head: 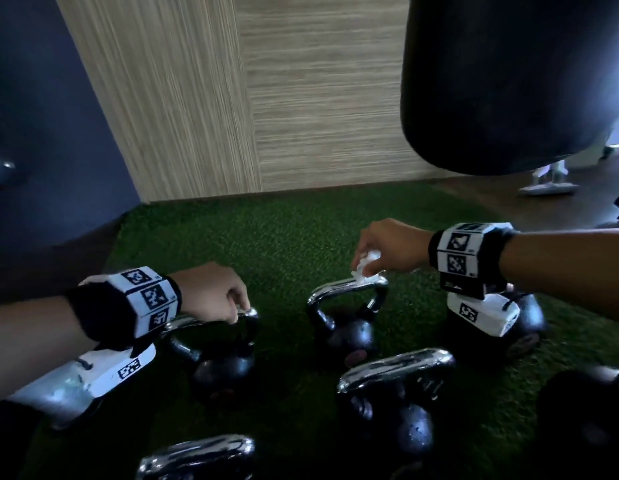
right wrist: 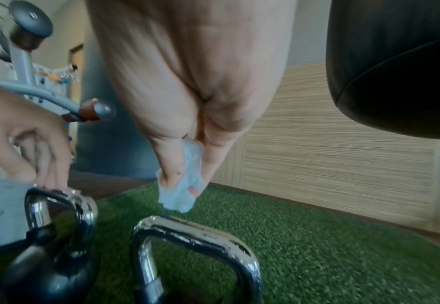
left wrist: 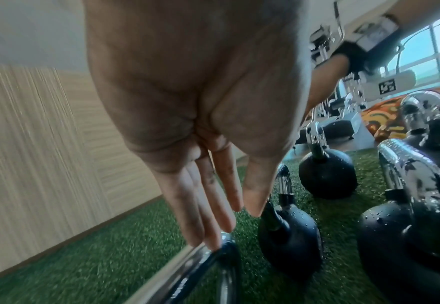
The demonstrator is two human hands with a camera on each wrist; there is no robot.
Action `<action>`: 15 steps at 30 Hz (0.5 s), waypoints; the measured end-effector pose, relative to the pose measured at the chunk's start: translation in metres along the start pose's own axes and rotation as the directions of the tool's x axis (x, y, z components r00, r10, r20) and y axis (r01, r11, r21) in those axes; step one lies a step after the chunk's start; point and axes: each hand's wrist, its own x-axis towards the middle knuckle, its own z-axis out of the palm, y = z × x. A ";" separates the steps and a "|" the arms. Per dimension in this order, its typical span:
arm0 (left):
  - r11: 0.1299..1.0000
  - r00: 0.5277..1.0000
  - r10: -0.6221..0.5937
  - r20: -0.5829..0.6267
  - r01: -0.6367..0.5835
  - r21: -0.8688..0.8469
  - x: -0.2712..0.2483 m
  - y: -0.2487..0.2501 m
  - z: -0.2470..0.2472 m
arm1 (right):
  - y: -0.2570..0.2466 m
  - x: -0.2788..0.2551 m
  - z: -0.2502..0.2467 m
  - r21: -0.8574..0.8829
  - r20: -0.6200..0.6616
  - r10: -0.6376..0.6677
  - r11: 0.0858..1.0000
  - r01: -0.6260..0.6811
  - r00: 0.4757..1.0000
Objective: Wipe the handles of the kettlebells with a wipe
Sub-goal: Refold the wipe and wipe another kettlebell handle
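Several black kettlebells with chrome handles stand on green turf (head: 266, 237). My right hand (head: 363, 268) pinches a crumpled white wipe (head: 367, 265) between thumb and fingers, at the right end of the middle kettlebell's handle (head: 339, 288). In the right wrist view the wipe (right wrist: 178, 198) hangs just over that handle (right wrist: 198, 232); I cannot tell if they touch. My left hand (head: 240, 311) rests straight fingertips (left wrist: 213, 236) on the handle (head: 193, 320) of the left kettlebell (head: 225, 370) without wrapping it.
A black punching bag (head: 508, 81) hangs at the upper right, close above my right arm. A wood-panel wall (head: 301, 98) borders the turf behind. More kettlebells stand in front (head: 398, 375), under my right wrist (head: 522, 327) and at the bottom edge (head: 197, 455).
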 end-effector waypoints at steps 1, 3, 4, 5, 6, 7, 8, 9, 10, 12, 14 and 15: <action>0.999 0.999 -0.038 0.028 0.038 0.003 0.010 0.009 0.005 | 0.007 0.000 -0.002 0.014 -0.002 -0.029 0.999 0.029 1.000; 0.992 0.991 -0.125 0.057 0.126 -0.020 0.031 0.025 0.016 | 0.018 0.002 -0.005 0.055 -0.032 -0.079 0.995 0.081 0.996; 0.984 0.983 -0.171 0.068 0.174 -0.041 0.040 0.033 0.021 | 0.023 0.004 -0.004 0.064 -0.059 -0.099 0.993 0.103 0.993; 0.973 0.973 -0.216 0.078 0.221 -0.063 0.050 0.040 0.028 | 0.028 0.007 -0.001 0.075 -0.088 -0.108 0.991 0.115 0.990; 0.958 0.962 -0.261 0.080 0.268 -0.097 0.059 0.046 0.036 | 0.032 0.008 0.003 0.094 -0.114 -0.105 0.989 0.116 0.988; 0.939 0.951 -0.301 0.071 0.308 -0.150 0.071 0.051 0.046 | 0.036 0.010 0.008 0.111 -0.126 -0.096 0.988 0.110 0.987; 0.913 0.939 -0.340 0.054 0.343 -0.221 0.081 0.054 0.056 | 0.040 0.011 0.014 0.127 -0.127 -0.090 0.986 0.106 0.988; 0.879 0.925 -0.379 0.035 0.372 -0.297 0.093 0.054 0.069 | 0.042 0.012 0.021 0.140 -0.123 -0.087 0.985 0.104 0.989; 0.844 0.911 -0.412 0.025 0.392 -0.368 0.101 0.057 0.081 | 0.043 0.013 0.027 0.149 -0.122 -0.088 0.983 0.106 0.989; 0.755 0.890 -0.453 0.056 0.417 -0.507 0.119 0.061 0.107 | 0.044 0.015 0.040 0.169 -0.140 -0.079 0.980 0.102 0.987; 0.661 0.887 -0.452 0.089 0.400 -0.634 0.131 0.069 0.131 | 0.045 0.019 0.049 0.210 -0.190 -0.058 0.973 0.099 0.980; 0.634 0.892 -0.442 0.093 0.384 -0.671 0.140 0.069 0.142 | 0.045 0.022 0.053 0.224 -0.212 -0.049 0.970 0.097 0.976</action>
